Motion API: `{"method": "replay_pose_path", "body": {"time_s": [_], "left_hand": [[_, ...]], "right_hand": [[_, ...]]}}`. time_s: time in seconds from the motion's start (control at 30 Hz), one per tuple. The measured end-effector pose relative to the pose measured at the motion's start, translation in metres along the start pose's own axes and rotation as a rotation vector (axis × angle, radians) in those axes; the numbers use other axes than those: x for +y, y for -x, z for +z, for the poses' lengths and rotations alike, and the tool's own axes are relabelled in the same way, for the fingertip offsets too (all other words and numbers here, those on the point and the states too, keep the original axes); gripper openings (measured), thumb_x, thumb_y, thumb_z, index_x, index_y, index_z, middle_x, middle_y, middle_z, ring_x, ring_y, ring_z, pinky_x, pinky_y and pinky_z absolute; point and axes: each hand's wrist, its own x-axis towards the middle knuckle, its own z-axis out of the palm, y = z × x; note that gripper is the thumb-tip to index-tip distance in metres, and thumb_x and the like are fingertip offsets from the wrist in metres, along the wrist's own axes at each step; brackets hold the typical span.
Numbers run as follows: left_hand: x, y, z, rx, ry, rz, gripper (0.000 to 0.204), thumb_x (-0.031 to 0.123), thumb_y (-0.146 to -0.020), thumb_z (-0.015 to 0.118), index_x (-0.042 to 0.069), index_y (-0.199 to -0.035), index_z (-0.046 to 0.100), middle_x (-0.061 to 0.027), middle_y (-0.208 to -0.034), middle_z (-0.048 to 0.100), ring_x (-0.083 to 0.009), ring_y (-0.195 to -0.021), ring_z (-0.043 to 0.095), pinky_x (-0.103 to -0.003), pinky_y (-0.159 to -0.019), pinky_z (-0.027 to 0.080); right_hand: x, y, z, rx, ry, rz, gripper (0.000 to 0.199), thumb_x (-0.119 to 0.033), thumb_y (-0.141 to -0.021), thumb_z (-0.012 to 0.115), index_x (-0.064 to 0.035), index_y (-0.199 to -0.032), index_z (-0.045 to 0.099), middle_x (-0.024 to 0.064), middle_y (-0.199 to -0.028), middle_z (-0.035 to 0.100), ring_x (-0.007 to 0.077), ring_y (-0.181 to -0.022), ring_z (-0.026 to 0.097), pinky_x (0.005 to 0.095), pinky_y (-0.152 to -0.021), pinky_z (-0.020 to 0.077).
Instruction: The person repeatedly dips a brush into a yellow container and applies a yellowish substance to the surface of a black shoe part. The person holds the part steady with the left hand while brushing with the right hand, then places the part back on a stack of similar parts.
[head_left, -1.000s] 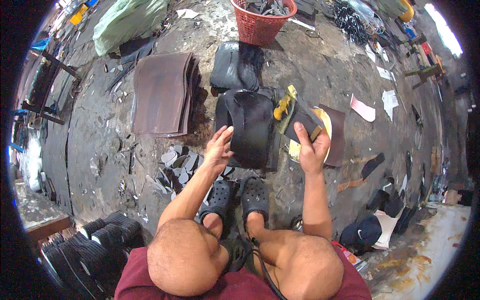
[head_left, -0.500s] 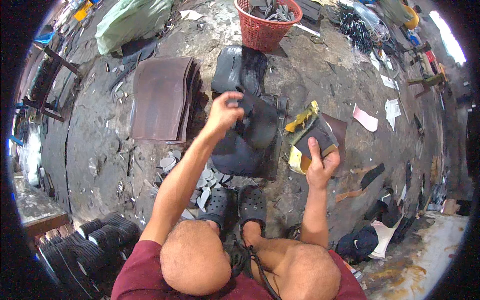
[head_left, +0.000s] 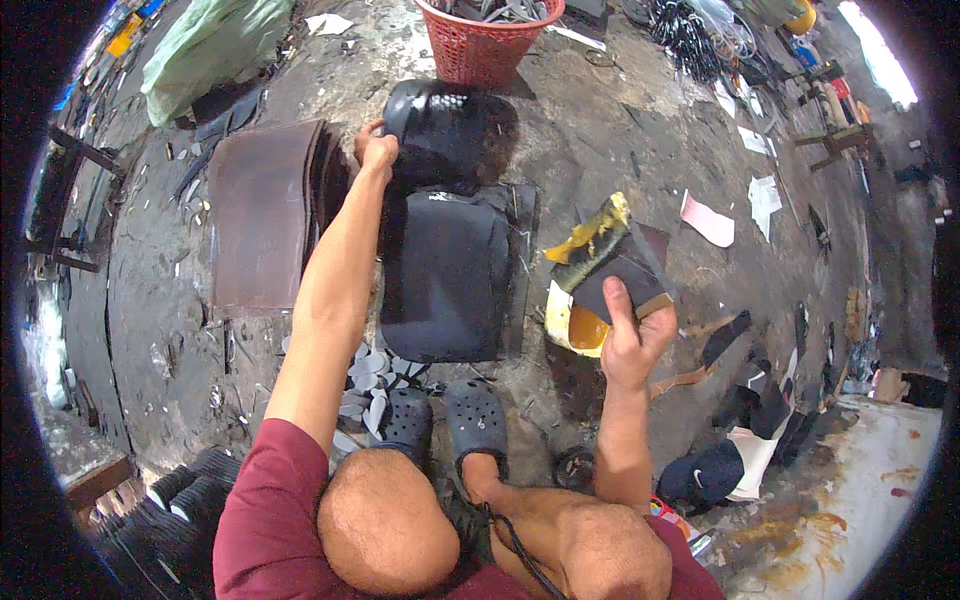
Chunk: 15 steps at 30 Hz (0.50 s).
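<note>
My left hand [head_left: 376, 150] reaches far forward, its fingers pinched at the left edge of a glossy, curved black sheet [head_left: 455, 135]. Nearer to me lies a flat matt black sheet [head_left: 448, 275] on top of other dark sheets. On the right, my right hand [head_left: 640, 335] is closed round a dark flat spreader piece [head_left: 612, 268], thumb on top. Just beyond and under it is a yellow-smeared glue container [head_left: 574, 325] with amber stuff inside. A brown sheet [head_left: 652, 243] shows partly behind the spreader.
A stack of brown sheets [head_left: 258, 215] lies left of the black ones. Beyond stands a red basket [head_left: 487, 50] of grey pieces. Grey offcuts [head_left: 368, 385] lie by my clogs [head_left: 476, 415]. A pink cutout [head_left: 707, 218] and a dark cap [head_left: 697, 482] are on the right.
My left hand has moved away from me and to the left, bringing the glossy black sheet onto the far pile. The near black sheet now shows flat. The right hand keeps its hold.
</note>
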Motion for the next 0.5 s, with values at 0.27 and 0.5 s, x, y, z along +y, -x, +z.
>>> {"method": "replay_pose_path", "body": {"time_s": [0.27, 0.5], "left_hand": [[-0.014, 0.041, -0.018, 0.212, -0.877, 0.873, 0.057, 0.001, -0.074, 0.07, 0.014, -0.129, 0.061, -0.0129, -0.136, 0.055, -0.0364, -0.127, 0.051, -0.051, -0.101, 0.046], [-0.042, 0.233, -0.093, -0.251, -0.286, 0.92, 0.033, 0.001, -0.082, 0.068, 0.006, -0.114, 0.066, -0.0154, -0.122, 0.065, -0.0373, -0.119, 0.058, -0.045, -0.101, 0.048]], "right_hand": [[-0.002, -0.003, 0.025, -0.091, 0.059, -0.048, 0.037, -0.006, -0.092, 0.072, 0.0057, -0.125, 0.061, 0.0089, -0.113, 0.07, 0.0159, -0.102, 0.064, 0.0302, -0.091, 0.0498], [-0.01, -0.025, 0.053, -0.239, 0.189, -0.097, 0.038, -0.012, -0.095, 0.068, 0.0036, -0.128, 0.058, 0.0123, -0.112, 0.07, 0.02, -0.102, 0.066, 0.0335, -0.091, 0.0498]]}}
